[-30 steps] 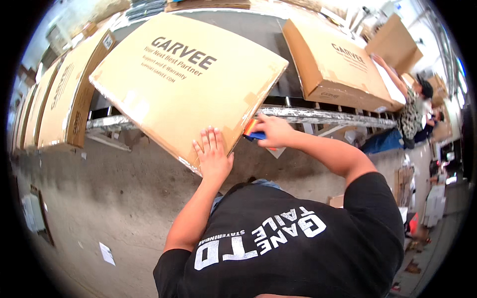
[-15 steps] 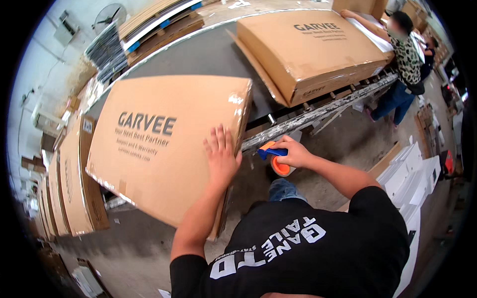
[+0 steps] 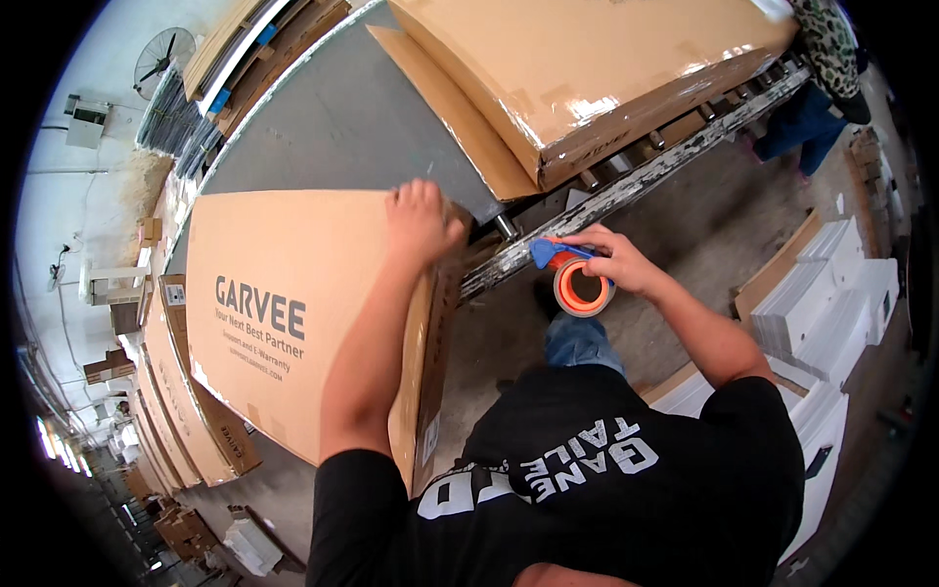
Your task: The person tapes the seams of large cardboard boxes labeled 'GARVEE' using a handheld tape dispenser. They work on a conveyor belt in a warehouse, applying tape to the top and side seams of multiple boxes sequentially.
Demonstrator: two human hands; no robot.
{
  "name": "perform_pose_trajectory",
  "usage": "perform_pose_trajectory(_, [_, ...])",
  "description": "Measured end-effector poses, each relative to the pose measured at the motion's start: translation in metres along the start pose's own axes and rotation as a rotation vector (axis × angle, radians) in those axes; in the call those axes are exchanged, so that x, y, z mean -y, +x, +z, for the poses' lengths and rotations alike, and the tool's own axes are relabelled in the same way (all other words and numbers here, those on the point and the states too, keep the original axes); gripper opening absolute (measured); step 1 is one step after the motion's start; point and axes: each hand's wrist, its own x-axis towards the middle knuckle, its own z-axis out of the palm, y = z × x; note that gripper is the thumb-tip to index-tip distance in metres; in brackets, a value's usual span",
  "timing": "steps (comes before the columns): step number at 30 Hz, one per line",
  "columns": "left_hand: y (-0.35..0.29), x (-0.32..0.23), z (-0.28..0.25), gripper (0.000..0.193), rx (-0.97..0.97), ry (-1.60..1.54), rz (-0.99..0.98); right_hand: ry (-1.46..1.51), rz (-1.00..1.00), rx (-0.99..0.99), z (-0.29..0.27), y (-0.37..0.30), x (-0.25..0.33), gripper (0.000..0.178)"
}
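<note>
A large flat cardboard box (image 3: 303, 245) lies on the grey belt surface of a conveyor, its near side reaching out past the conveyor rail. At the far right corner of this box, my left hand (image 3: 423, 223) curls its fingers over the edge. Shiny tape shows along the box's right side. My right hand (image 3: 621, 264) holds a blue and orange tape dispenser (image 3: 563, 290) with a roll of tape, in the air to the right of the box and on the near side of the rail. Its fingers wrap around the blue handle.
A second big box (image 3: 606, 59) with an unfolded flap sits farther along the conveyor (image 3: 323, 137). A person in a patterned top (image 3: 827, 49) stands at the far right. Several boxes (image 3: 196, 421) lean at left; white panels (image 3: 822, 284) are stacked at right.
My left hand has slid from flat on the box top to its far right corner and curled. The tape dispenser has turned, showing its roll face-on. The view has shifted.
</note>
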Motion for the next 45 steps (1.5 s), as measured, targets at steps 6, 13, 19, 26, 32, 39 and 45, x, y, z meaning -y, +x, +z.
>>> perform_pose_trajectory(6, [-0.142, -0.091, -0.036, 0.062, 0.108, -0.177, 0.095, 0.199, 0.015, 0.176, 0.001, 0.024, -0.026, 0.054])
perform_pose_trajectory(13, [-0.193, -0.111, -0.012, 0.086, 0.043, -0.165, -0.169, 0.057, 0.075, 0.37, -0.012, 0.078, -0.021, 0.061])
perform_pose_trajectory(19, [-0.183, -0.115, -0.014, 0.084, 0.112, -0.099, -0.138, -0.104, -0.132, 0.705, 0.05, 0.117, -0.038, 0.054])
perform_pose_trajectory(26, [-0.192, -0.111, -0.016, 0.082, 0.146, -0.108, -0.137, 0.12, -0.172, 0.677, 0.078, 0.01, -0.091, 0.055])
perform_pose_trajectory(32, [-0.186, -0.11, -0.019, 0.084, 0.152, -0.118, -0.106, -0.34, -0.531, 0.886, 0.167, -0.022, -0.059, 0.046])
perform_pose_trajectory(39, [-0.206, -0.093, -0.025, 0.099, 0.108, -0.348, -0.062, 0.23, 0.166, 0.358, -0.011, 0.025, -0.02, 0.058])
perform_pose_trajectory(45, [-0.224, -0.091, -0.029, 0.105, 0.079, -0.294, -0.176, 0.211, 0.183, 0.595, 0.054, 0.08, 0.012, 0.051])
